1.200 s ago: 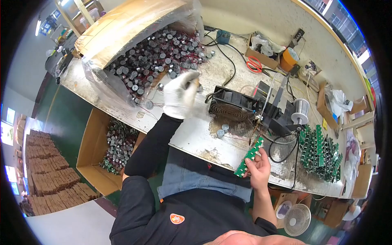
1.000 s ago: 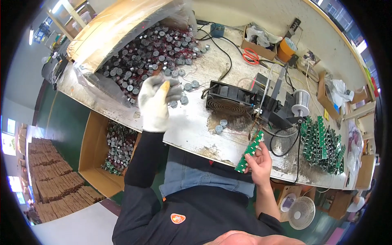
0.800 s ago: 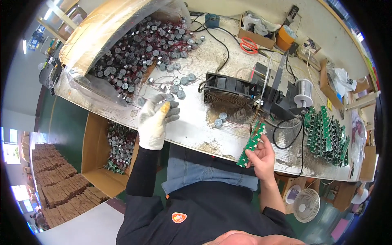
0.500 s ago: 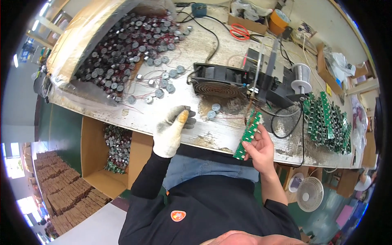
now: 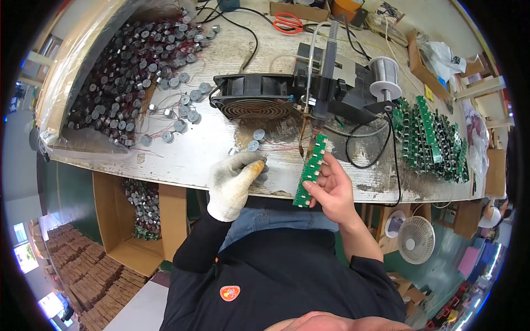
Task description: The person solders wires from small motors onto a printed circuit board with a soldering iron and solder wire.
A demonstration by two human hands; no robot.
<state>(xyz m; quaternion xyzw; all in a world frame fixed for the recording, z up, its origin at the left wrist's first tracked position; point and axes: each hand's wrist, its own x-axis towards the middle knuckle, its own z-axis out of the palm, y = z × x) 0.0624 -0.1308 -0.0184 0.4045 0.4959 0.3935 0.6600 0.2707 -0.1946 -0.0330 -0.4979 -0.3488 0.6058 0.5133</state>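
Observation:
My right hand (image 5: 333, 186), bare, grips a long strip of green circuit board (image 5: 309, 174) by its right edge, thumb on its face. The strip's far end is just below the soldering machine's tip. My left hand (image 5: 236, 179), in a white glove with a stained thumb, is closed in a pinch over the table's front part. A thin tip shows at its fingers, too small to name. Just beyond it lie two small round metal discs (image 5: 253, 145), apart from the glove. Their red wires (image 5: 284, 149) run right toward the board.
A black fan (image 5: 254, 94) stands left of the soldering machine (image 5: 326, 83) with its solder spool (image 5: 385, 77). Many wired discs (image 5: 110, 94) spill from a plastic-lined box at left. Green boards (image 5: 430, 138) are heaped at right. Red scissors (image 5: 287, 22) lie at the back.
My left fingers have closed from a loose spread into a pinch, below the two discs. The board is still in my right hand, tilted more upright. The whole view has shifted.

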